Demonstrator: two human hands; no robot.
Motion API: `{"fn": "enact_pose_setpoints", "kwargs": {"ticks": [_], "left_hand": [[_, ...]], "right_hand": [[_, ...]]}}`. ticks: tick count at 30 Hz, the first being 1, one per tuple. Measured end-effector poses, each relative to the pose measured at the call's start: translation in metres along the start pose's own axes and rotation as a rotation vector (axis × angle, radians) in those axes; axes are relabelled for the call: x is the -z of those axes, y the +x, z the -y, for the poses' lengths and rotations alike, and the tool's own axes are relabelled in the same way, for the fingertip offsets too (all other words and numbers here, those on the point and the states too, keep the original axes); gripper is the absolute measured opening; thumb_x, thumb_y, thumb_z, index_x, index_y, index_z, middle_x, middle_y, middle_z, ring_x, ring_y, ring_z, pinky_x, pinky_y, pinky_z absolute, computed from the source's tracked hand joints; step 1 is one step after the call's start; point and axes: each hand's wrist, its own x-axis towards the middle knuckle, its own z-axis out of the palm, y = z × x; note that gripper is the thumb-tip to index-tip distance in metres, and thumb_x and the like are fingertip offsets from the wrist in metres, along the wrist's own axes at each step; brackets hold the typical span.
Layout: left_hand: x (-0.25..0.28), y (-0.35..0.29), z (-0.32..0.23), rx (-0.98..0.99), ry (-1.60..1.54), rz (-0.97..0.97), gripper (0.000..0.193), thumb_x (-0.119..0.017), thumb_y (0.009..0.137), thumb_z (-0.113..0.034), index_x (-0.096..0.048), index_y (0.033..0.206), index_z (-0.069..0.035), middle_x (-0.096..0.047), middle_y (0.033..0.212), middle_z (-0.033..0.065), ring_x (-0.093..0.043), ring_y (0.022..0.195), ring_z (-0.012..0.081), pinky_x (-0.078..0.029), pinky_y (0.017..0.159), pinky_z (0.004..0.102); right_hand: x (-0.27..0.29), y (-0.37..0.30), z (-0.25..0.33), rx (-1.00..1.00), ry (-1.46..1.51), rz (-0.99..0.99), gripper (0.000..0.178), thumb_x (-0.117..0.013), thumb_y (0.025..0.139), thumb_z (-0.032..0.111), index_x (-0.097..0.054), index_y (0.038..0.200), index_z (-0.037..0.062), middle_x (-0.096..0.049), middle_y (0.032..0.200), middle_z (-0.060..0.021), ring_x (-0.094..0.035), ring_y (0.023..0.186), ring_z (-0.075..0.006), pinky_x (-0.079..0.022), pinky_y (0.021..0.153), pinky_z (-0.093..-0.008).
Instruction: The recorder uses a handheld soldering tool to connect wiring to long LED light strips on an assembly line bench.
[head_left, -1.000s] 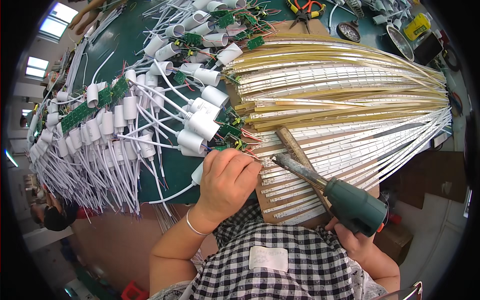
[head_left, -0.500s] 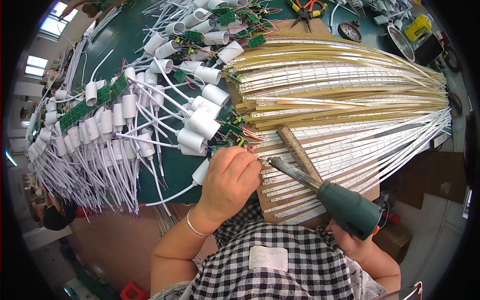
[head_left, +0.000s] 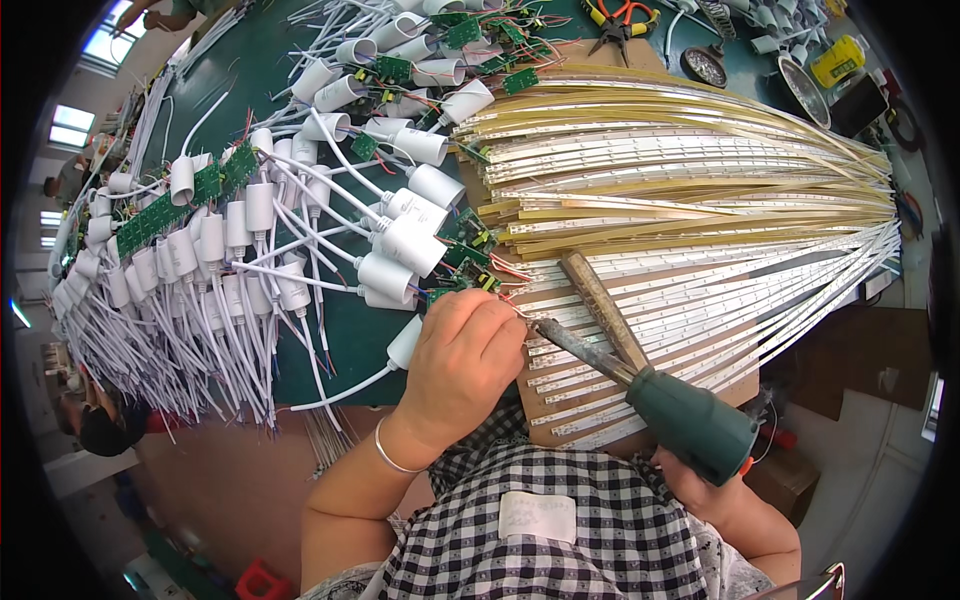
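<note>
My left hand is closed in a pinch at the near left ends of the LED strips. Thin wires of a small green circuit board run to its fingertips, which are partly hidden. A soldering iron with a thick green handle slants down to the left, and its dark tip is at a strip end just right of those fingers. My right hand grips the handle from beneath, its fingers mostly covered by the handle. White plastic lamp caps with cables lie beside the left hand.
A worn flat bar lies across the strips, which fan out on brown cardboard. Many white caps and cables crowd the left. Pliers, a round tin and a yellow bottle are at the far right.
The soldering iron has shifted slightly left and down, its tip still near the left fingertips. My left hand has moved a little to the right.
</note>
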Motion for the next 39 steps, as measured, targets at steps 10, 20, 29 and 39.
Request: {"fn": "enact_pose_setpoints", "kwargs": {"ticks": [10,20,29,39], "left_hand": [[0.001,0.001,-0.001,-0.006,0.020,0.015,0.026,-0.069,0.063,0.001,-0.062,0.087,-0.002,-0.059,0.093,0.0074,-0.055,0.096,0.0289,-0.046,0.084,0.0401],[0.003,0.002,-0.002,-0.004,0.020,0.033,0.025,-0.069,0.064,0.001,-0.062,0.088,-0.002,-0.059,0.093,0.0079,-0.055,0.096,0.0292,-0.046,0.084,0.0406],[0.009,0.004,-0.002,0.005,-0.040,0.064,0.025,-0.070,0.065,0.001,-0.064,0.089,-0.003,-0.059,0.093,0.0075,-0.056,0.093,0.0281,-0.047,0.082,0.0390],[0.002,0.002,0.002,-0.005,-0.001,-0.052,0.025,-0.073,0.064,0.000,-0.065,0.088,-0.006,-0.058,0.085,0.0041,-0.056,0.089,0.0251,-0.047,0.077,0.0359]], "right_hand": [[0.007,-0.006,-0.009,0.185,-0.069,0.051,0.048,-0.048,0.079,-0.004,-0.044,0.127,-0.0085,-0.063,0.085,-0.0149,-0.061,0.072,-0.0194,-0.051,0.068,-0.0309],[0.009,-0.010,-0.015,0.095,0.062,0.053,0.051,-0.047,0.078,-0.006,-0.041,0.128,-0.0104,-0.062,0.089,-0.0171,-0.061,0.070,-0.0211,-0.052,0.066,-0.0316],[0.010,-0.009,-0.019,0.119,0.087,0.042,0.051,-0.049,0.079,-0.005,-0.039,0.129,-0.0097,-0.059,0.102,-0.0187,-0.062,0.069,-0.0213,-0.053,0.064,-0.0321],[0.011,-0.010,-0.019,0.098,0.068,0.031,0.054,-0.049,0.080,-0.004,-0.037,0.131,-0.0098,-0.060,0.100,-0.0184,-0.062,0.069,-0.0209,-0.052,0.064,-0.0317]]}}
